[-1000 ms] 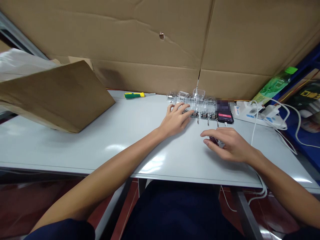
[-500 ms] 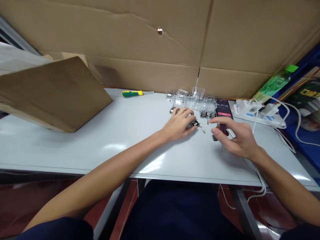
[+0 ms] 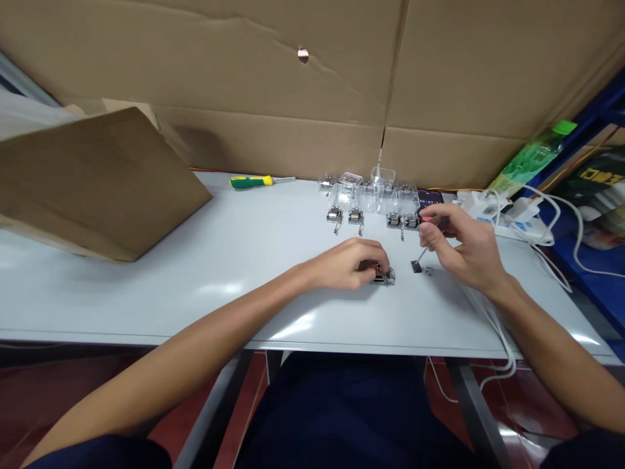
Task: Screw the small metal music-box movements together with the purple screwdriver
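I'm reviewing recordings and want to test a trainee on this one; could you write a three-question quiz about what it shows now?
1. Which hand holds the thin rod, left or right?
2. True or false: the left hand has its fingers on a metal part.
3. Fill in: the screwdriver on the table has a green-and-____ handle.

Key: 1. The right hand. 2. True. 3. Yellow.

This looks like a small workshop or assembly corner: a white workbench (image 3: 185, 260) stands against tall cardboard sheeting (image 3: 234, 71), with a green-and-yellow screwdriver (image 3: 251, 182), small metal mechanisms (image 3: 334, 215) and clear plastic cases (image 3: 367, 198) towards its back. A crowded power strip (image 3: 533, 229) sits near blue shelving (image 3: 596, 257). Below, grey metal legs (image 3: 215, 405) stand over red floor tiles (image 3: 245, 407).
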`<action>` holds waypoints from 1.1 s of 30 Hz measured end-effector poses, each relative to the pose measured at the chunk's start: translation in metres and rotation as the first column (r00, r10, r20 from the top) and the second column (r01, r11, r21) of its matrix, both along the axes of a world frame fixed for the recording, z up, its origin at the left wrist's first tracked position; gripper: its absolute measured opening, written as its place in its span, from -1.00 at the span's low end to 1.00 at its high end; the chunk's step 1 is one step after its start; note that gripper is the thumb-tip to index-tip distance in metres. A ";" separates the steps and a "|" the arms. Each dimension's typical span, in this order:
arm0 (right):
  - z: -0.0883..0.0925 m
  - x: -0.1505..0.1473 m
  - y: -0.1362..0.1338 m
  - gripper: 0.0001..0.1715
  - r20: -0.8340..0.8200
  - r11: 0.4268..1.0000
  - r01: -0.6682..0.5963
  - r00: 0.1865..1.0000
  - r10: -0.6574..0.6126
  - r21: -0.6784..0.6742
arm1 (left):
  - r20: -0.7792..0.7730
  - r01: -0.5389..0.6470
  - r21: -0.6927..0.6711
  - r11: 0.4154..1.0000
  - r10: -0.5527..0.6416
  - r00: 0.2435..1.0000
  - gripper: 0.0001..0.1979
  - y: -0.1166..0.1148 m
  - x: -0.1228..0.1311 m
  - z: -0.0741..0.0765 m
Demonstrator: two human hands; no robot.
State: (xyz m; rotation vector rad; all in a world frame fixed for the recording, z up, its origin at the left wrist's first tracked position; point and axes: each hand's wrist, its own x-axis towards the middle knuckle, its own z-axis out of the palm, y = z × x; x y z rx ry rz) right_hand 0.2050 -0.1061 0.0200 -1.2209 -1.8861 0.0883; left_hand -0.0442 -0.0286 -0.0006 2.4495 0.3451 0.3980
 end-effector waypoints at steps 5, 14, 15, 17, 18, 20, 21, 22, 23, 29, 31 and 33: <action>-0.004 0.001 0.003 -0.77 0.117 1.000 0.000 0.993 0.000 -0.005 | 0.028 -0.034 -0.047 0.998 0.036 0.999 -0.73 -0.005 0.003 -0.003; -0.006 0.001 0.004 -0.77 0.136 0.999 -0.034 0.990 0.031 0.024 | -0.043 0.077 -0.010 0.997 -0.077 0.996 -0.64 0.013 0.038 -0.003; -0.006 0.001 0.004 -0.77 0.144 0.999 -0.030 0.989 0.025 0.032 | -0.060 0.114 0.035 0.993 -0.112 0.992 -0.64 0.017 0.048 -0.001; -0.004 0.001 0.003 -0.78 0.170 0.998 -0.012 0.985 0.001 0.061 | -0.113 0.161 0.097 0.982 -0.150 0.982 -0.70 0.025 0.066 0.002; -0.002 0.002 0.003 -0.79 0.181 0.997 -0.003 0.983 -0.011 0.076 | -0.158 0.198 0.115 0.974 -0.178 0.971 -0.75 0.028 0.073 0.003; 0.000 0.002 0.001 -0.78 0.197 0.994 0.013 0.980 -0.034 0.106 | -0.178 0.262 0.118 0.958 -0.240 0.954 -0.80 0.033 0.084 0.005; 0.001 0.003 0.001 -0.78 0.201 0.993 0.017 0.979 -0.041 0.117 | -0.176 0.291 0.114 0.950 -0.269 0.947 -0.81 0.034 0.088 0.006; 0.002 0.003 0.000 -0.77 0.204 0.992 0.021 0.978 -0.047 0.125 | -0.168 0.314 0.111 0.943 -0.293 0.941 -0.82 0.036 0.090 0.006; 0.003 0.004 0.000 -0.77 0.206 0.991 0.026 0.977 -0.053 0.131 | -0.160 0.329 0.110 0.938 -0.310 0.937 -0.82 0.036 0.090 0.006; 0.006 0.003 -0.001 -0.79 0.203 0.986 0.048 0.976 -0.081 0.161 | -0.082 0.321 0.111 0.941 -0.313 0.946 -0.81 0.038 0.088 0.005; 0.007 0.002 -0.002 -0.80 0.181 0.983 0.054 0.980 -0.086 0.174 | -0.062 0.296 0.086 0.951 -0.292 0.955 -0.77 0.039 0.086 0.008; 0.008 0.001 -0.004 -0.79 0.130 0.983 0.053 0.988 -0.077 0.178 | -0.055 0.265 0.073 0.962 -0.261 0.964 -0.75 0.039 0.081 0.013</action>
